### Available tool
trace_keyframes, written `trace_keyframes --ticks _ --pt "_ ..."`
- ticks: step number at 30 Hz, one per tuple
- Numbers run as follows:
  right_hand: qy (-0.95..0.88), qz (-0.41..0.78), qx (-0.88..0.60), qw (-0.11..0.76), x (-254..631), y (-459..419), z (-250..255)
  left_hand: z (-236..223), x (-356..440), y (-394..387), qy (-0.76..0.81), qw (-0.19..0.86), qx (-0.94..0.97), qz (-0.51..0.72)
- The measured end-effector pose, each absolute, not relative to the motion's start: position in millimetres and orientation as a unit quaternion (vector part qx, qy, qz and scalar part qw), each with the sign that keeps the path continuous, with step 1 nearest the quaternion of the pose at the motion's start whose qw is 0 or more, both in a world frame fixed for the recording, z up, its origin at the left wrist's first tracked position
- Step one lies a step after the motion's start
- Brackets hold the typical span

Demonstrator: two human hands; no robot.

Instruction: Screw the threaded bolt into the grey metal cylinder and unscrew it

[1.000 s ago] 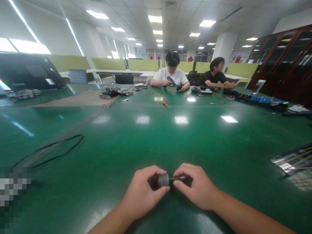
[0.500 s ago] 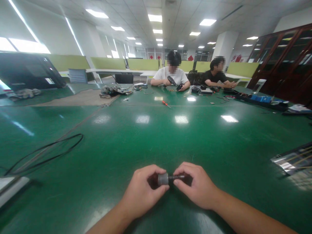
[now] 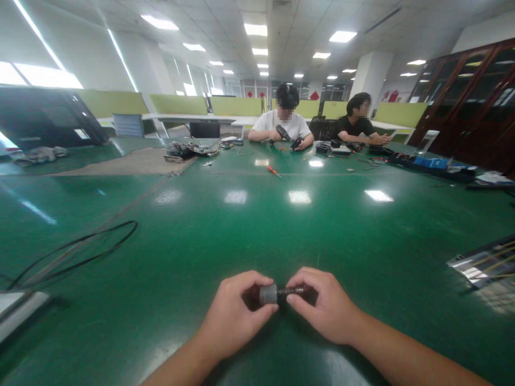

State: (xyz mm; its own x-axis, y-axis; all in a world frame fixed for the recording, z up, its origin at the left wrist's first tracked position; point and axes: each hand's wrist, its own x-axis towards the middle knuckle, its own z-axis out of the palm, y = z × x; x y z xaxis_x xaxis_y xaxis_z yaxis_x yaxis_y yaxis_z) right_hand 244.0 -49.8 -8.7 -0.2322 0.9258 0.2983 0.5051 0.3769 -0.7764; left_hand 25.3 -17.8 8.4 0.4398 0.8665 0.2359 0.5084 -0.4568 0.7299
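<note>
Low in the head view, my left hand (image 3: 235,308) is closed around a grey metal cylinder (image 3: 268,294), thumb below and fingers above. From the cylinder's right end a dark ribbed shaft (image 3: 296,291) sticks out, lying level. My right hand (image 3: 330,308) pinches this shaft between thumb and fingers, close to the cylinder. The two hands are a small gap apart, just over the green tabletop (image 3: 257,241). My palms and fingers partly hide both ends of the part, and its exact kind cannot be made out.
A black cable loop (image 3: 100,236) lies at left, and a shiny flat frame (image 3: 483,268) at right. Farther off are an orange screwdriver (image 3: 273,171) and a pile of parts (image 3: 187,150). Across the table one person (image 3: 284,126) holds a power drill; another person (image 3: 358,126) sits beside.
The grey cylinder has shifted very slightly left in my left hand's grip. Both hands keep almost the same place and hold.
</note>
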Motion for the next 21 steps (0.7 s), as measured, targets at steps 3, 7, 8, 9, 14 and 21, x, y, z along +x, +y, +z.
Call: trace_keyframes --ticks 3,7,8,9,14,21 --pt "-0.735 0.274 -0.485 0.387 243.7 -50.2 -8.2 8.6 25.6 -17.5 0.432 0.292 0.794 0.311" --pt "-0.735 0.271 -0.484 0.391 243.8 -50.2 -8.0 10.1 26.1 -18.6 0.431 0.293 0.794 0.313" --pt "-0.735 0.270 -0.483 0.391 243.9 -50.0 -8.1 10.7 26.3 -18.9 0.431 0.294 0.794 0.313" --pt "-0.736 0.270 -0.482 0.391 244.0 -49.9 -8.4 11.2 26.4 -19.0 0.431 0.294 0.794 0.313" --pt "-0.737 0.264 -0.485 0.390 245.6 -49.7 -10.8 11.0 26.4 -17.7 0.430 0.296 0.793 0.315" --pt "-0.735 0.271 -0.484 0.390 245.2 -50.9 -7.6 11.6 26.5 -16.7 0.431 0.296 0.794 0.312"
